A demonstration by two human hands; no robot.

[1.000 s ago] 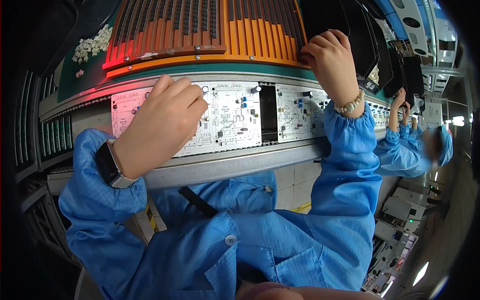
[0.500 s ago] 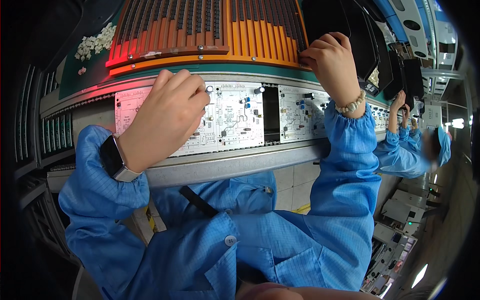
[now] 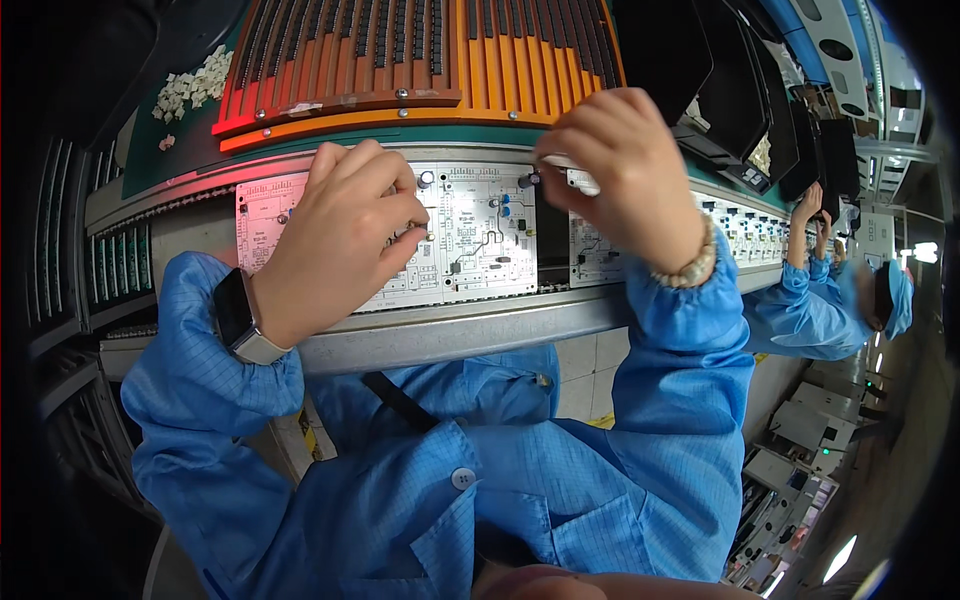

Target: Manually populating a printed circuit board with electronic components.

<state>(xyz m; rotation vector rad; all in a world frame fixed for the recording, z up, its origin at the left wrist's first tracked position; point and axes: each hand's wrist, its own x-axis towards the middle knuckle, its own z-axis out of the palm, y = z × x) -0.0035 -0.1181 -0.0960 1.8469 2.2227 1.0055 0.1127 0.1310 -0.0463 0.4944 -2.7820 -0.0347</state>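
where the left end of the row of boards lies, a white circuit board (image 3: 490, 240) is carried flat between the rails of a conveyor, its left part covered by the left hand (image 3: 340, 235). its surface is dotted with small mounted parts, among them blue discs (image 3: 505, 205) and a dark cylindrical capacitor (image 3: 529, 181) near the upper right corner. the left fingers are bent, with thumb and forefinger brought close together low over the board; whether anything is pinched there cannot be told. the right hand (image 3: 625, 165) is held above the gap to a second white board (image 3: 592, 262), its fingers curled inward (they are blurred, so whether a part is gripped cannot be told).

a dark smartwatch (image 3: 235, 305) is worn on the left wrist, a beaded bracelet (image 3: 692, 262) on the right. along the near side, the boards are bordered by a metal rail (image 3: 450, 335). beyond them, a slotted orange and brown rack (image 3: 490, 116) is set on a green mat (image 3: 150, 182), its channels partly filled with rows of small black components (image 3: 436, 45). to its left, small white pieces (image 3: 195, 85) are heaped; to its right, black bins (image 3: 650, 60) are placed. farther right, a co-worker (image 3: 820, 310) in blue is seen beside the line.
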